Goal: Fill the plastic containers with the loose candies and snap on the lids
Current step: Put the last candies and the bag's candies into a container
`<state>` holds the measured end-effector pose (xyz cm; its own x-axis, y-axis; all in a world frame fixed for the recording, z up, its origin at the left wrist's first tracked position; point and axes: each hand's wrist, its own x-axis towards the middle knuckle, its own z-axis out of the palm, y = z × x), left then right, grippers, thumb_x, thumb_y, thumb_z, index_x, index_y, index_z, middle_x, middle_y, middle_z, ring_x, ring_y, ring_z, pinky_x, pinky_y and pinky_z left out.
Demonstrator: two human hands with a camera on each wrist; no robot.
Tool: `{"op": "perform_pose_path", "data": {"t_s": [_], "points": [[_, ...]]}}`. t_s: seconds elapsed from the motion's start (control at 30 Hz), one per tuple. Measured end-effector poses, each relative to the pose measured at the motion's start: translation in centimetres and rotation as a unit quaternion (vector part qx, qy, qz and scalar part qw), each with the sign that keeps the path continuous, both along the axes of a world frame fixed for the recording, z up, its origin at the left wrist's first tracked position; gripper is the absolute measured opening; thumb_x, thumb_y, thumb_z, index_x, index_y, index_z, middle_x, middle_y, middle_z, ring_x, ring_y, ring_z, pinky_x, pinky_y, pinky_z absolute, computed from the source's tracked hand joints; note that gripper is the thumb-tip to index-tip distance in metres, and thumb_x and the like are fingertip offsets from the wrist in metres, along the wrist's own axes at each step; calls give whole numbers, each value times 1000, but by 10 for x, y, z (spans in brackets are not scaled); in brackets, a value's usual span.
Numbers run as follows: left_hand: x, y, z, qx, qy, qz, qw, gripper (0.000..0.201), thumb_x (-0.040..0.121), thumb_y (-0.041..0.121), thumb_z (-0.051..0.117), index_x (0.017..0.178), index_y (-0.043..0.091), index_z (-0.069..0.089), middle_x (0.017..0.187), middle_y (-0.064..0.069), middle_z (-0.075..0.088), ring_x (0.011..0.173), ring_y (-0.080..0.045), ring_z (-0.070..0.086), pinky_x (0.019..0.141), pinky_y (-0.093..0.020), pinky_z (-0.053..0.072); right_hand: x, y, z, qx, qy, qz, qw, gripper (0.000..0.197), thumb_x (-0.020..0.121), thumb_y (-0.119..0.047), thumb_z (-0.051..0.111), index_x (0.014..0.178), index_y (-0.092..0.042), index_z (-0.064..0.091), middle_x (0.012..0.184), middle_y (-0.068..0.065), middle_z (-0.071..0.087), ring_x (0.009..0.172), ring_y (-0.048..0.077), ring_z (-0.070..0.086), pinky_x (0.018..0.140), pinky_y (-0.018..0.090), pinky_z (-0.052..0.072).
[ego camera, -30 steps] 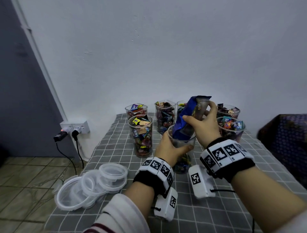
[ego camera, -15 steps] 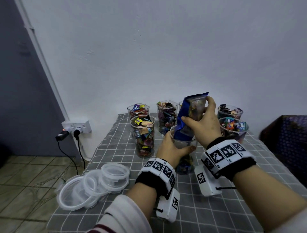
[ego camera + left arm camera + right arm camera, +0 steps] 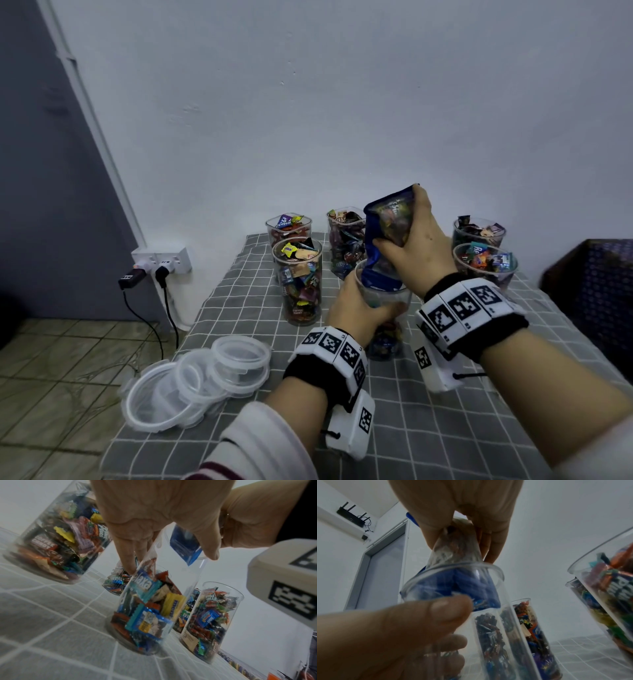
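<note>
Our left hand (image 3: pixel 356 305) wraps the half-full cup (image 3: pixel 154 601) mid-table; our right hand (image 3: pixel 416 250) clamps the upended blue bag (image 3: pixel 387 236), mouth inside the rim. We should steady the cup and squeeze gently so candies (image 3: pixel 149 616) drop in.

A grey checked cloth (image 3: pixel 445 428) covers the table under the grip. Well left of the grip, a white wall socket (image 3: pixel 161 261) holds two black plugs, cords trailing to the tiled floor (image 3: pixel 61 363). Far right of the grip stands a dark basket (image 3: pixel 596 291). A black router (image 3: pixel 352 515) sits high on the wall.
</note>
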<state>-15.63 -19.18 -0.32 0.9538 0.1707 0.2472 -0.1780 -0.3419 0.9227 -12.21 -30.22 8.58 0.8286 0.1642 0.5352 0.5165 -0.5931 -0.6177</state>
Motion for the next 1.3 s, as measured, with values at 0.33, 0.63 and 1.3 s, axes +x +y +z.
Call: {"op": "perform_pose_path", "data": {"t_s": [0.33, 0.63, 1.3], "points": [[-2, 0, 1, 14, 19, 13, 1000, 69, 67, 38, 82, 124, 31, 44, 121, 12, 57, 106, -6, 55, 84, -20, 41, 2, 2, 4, -39, 48, 76, 995, 91, 82, -13, 69, 149, -22, 8, 137, 9, 45, 117, 27, 50, 94, 34, 41], [4, -1, -6, -26, 33, 9, 999, 81, 53, 48, 82, 124, 37, 43, 123, 9, 60, 111, -12, 58, 96, -38, 48, 0, 6, -11, 83, 148, 129, 977, 75, 85, -36, 64, 144, -26, 19, 138, 6, 45, 125, 27, 46, 103, 48, 40], [0, -1, -5, -6, 25, 8, 1000, 80, 53, 52, 78, 124, 38, 44, 120, 11, 59, 108, -10, 58, 93, -39, 49, 5, -1, -17, 81, 104, 110, 985, 107, 66, -4, 74, 140, -43, 7, 132, 7, 45, 112, 30, 54, 90, 50, 51]]}}
